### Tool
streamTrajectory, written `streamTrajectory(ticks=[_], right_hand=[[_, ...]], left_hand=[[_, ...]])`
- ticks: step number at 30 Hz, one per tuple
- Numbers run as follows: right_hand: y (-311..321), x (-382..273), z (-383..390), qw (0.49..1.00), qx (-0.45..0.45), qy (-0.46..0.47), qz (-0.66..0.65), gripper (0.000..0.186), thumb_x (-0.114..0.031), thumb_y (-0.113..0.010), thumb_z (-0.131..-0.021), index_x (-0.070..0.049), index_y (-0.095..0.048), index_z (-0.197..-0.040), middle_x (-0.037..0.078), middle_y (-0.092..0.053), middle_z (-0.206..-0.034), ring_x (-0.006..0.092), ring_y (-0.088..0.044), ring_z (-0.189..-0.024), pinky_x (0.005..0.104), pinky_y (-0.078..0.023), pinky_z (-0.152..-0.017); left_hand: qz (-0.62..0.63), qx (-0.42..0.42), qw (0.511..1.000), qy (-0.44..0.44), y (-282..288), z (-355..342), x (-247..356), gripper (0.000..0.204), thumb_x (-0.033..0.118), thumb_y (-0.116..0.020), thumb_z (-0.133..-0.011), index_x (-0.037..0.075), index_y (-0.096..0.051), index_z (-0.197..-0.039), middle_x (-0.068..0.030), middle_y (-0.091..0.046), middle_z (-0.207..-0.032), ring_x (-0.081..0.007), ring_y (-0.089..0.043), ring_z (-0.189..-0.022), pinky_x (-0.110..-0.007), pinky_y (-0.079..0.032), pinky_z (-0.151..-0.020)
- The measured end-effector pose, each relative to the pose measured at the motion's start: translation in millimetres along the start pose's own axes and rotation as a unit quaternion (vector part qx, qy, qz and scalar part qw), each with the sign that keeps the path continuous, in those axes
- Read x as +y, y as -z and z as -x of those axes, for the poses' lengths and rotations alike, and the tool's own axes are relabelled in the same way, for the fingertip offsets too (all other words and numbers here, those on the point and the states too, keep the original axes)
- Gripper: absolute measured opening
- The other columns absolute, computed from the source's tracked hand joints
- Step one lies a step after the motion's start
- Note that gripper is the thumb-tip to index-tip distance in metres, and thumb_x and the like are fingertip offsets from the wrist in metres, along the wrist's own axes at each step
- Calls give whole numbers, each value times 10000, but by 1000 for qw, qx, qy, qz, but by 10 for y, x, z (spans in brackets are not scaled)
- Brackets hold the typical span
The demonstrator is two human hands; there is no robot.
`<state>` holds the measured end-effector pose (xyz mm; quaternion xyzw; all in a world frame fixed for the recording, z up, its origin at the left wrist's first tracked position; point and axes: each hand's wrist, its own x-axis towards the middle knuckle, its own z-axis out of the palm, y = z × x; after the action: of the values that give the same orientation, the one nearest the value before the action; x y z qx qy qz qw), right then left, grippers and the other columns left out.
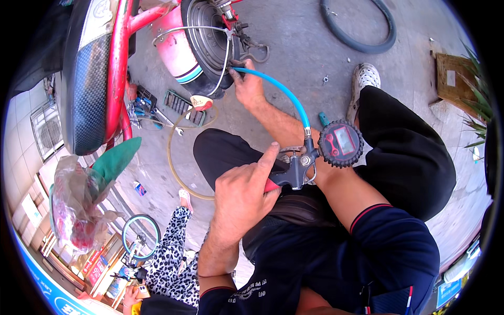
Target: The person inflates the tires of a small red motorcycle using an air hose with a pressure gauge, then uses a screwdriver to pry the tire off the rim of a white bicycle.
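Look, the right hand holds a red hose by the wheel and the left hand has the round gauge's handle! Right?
Not quite: the hose is blue, not red, as the head view shows. The right hand does hold it by the wheel, and the left hand has the handle of the round gauge.

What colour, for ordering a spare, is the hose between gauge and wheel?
The hose is bright blue, clearest in the head view.

L hand [244, 197] grips inflator [297, 174] w/ rd. gauge [342, 145], R hand [250, 90] holds blue hose [286, 91] end at wheel [206, 44].
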<state>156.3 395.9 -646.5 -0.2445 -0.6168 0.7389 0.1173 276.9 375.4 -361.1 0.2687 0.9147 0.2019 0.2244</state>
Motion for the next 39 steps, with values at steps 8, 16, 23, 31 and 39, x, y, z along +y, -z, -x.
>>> streamTrajectory(ticks=[8, 16, 23, 31, 39], right_hand=[[-151, 24, 21, 998, 34, -43, -23, 226, -92, -686, -942, -22, -535, -1094, 189, -682, -1001, 323, -683, -978, 418, -525, -838], [-119, 16, -17, 998, 53, -17, 3, 168, -25, -682, -938, -11, -567, -1059, 71, -649, -895, 121, -607, -839, 301, -514, -743], [-40, -188, 21, 998, 15, -38, -55, 351, -76, -687, -942, -45, -578, -1274, 160, -690, -1026, 212, -669, -918, 346, -540, -811], [4, -158, 6, 999, -1, -44, -30, 319, -52, -684, -942, -31, -583, -1244, 108, -675, -995, 170, -646, -910, 321, -533, -796], [-82, -201, 33, 999, 34, -18, 12, 323, -35, -692, -928, -33, -600, -1238, 137, -684, -995, 205, -673, -915, 329, -537, -802]], left_hand=[[7, 4, 1000, 24, 5, 101, -52, 823, 60, -841, -572, 67, -596, -1358, -94, -652, -721, -292, -666, -651, -382, -524, -618], [26, 19, 999, 5, -14, 126, -122, 822, 73, -810, -580, 49, -584, -1370, -73, -584, -681, -264, -610, -610, -379, -502, -599], [47, 25, 999, 5, 31, 146, -201, 860, 63, -822, -545, 50, -585, -1372, -65, -572, -668, -251, -606, -596, -368, -491, -582], [30, 2, 999, 17, 62, 132, -209, 816, 42, -836, -545, 70, -619, -1331, -99, -682, -756, -282, -667, -652, -375, -522, -616], [33, -7, 999, 40, 82, 56, -160, 871, 80, -860, -549, 53, -567, -1369, -86, -622, -716, -283, -641, -649, -393, -506, -623]])
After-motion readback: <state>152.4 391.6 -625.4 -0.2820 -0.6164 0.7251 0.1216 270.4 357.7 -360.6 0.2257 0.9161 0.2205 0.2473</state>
